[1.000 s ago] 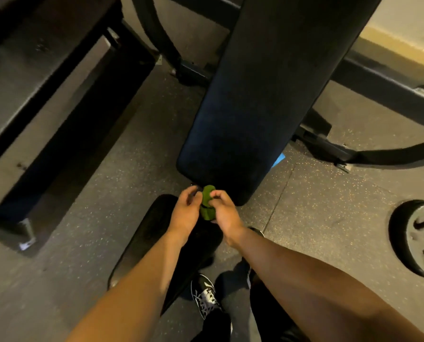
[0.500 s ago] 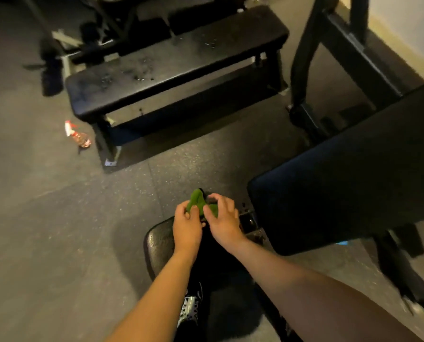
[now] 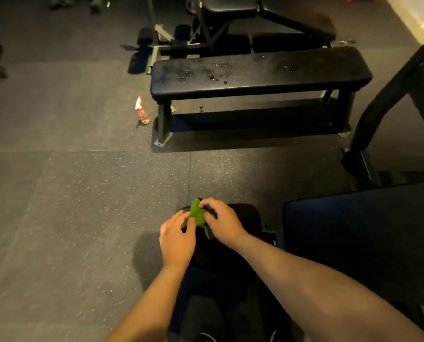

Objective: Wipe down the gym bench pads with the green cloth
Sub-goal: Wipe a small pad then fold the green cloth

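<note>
Fingers (image 3: pixel 211 203) of the right hand (image 3: pixel 224 224) are curled over the top of the green cloth (image 3: pixel 197 214), with the thumb pressed against its right side, so this hand clamps the bunched fabric. The left hand (image 3: pixel 177 240) meets the cloth from the left. Its thumb lies against the lower edge, and its fingers (image 3: pixel 178 217) close on the same fold in a lighter pinch. The cloth is crumpled into a small wad held between the two hands, with a tail hanging down towards the near side.

Both hands are above the far end of a small black seat pad (image 3: pixel 246 218), and I cannot tell whether the cloth touches it. Just right of the seat lies a larger dark back pad (image 3: pixel 359 243), running off the right edge.

Farther away, well apart from the hands, a flat black bench (image 3: pixel 260 75) stands across the speckled rubber floor (image 3: pixel 82 193) — its top shows scattered wet droplets. A spray bottle (image 3: pixel 143 112) with a red-and-white head stands on the floor just beside the bench's left leg. Beyond it is another padded bench (image 3: pixel 267 8), partly cut off — dim and hard to read. A dark frame upright (image 3: pixel 391 99) slants along the right side.
</note>
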